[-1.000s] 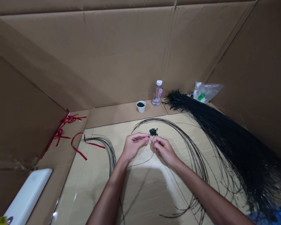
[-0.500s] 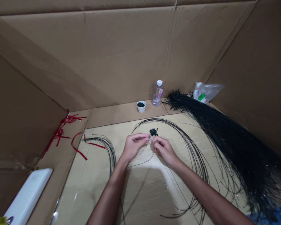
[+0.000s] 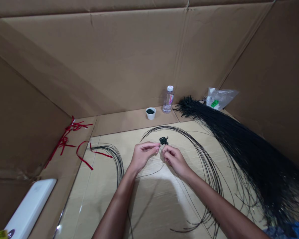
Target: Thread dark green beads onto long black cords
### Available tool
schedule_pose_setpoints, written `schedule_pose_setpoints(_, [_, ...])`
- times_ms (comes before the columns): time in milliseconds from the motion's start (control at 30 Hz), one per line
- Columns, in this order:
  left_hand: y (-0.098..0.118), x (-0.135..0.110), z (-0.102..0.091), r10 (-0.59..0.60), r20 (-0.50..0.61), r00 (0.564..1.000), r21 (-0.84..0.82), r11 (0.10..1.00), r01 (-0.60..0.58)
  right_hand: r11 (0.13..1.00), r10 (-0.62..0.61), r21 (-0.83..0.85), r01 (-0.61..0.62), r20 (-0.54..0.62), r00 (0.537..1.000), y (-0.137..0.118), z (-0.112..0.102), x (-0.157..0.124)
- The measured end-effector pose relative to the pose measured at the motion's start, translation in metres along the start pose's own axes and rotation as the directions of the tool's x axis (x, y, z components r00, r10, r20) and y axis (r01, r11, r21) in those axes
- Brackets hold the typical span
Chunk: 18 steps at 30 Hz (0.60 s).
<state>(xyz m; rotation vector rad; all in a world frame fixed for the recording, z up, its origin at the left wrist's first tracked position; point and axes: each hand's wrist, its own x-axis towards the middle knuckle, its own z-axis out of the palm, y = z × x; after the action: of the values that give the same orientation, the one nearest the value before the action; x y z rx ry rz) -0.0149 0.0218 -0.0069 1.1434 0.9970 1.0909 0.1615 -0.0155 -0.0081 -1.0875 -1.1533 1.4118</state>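
Note:
My left hand is closed in a pinch at the middle of the table, its fingertips on a thin dark strand. Facing it, my right hand also pinches the strand, a short gap from the left fingertips. Part of the strand loops down below the hands. Whether a bead sits between the fingertips is too small to tell. Just beyond the fingers lies a little heap of black beads. A loose bundle of dark strands curves around my right hand, and another bundle lies left of my left forearm.
A white cup of dark beads and a clear bottle stand at the back. A thick mass of black strands fills the right, beside a plastic bag. Red ribbons and a white slab-like object lie left. Cardboard walls enclose the table.
Both hands keep nearly the same pose on the strand. The whole view has shifted very slightly; nothing else has visibly moved.

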Motion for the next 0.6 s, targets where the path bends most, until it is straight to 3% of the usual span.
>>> schedule_pose_setpoints(600, [0.0002, -0.0002, -0.0003, 0.007, 0.008, 1.0, 0.011, 1.0, -0.007, 1.0, 0.006, 0.021, -0.006, 0.006, 1.0, 0.0015, 0.0005, 0.0004])
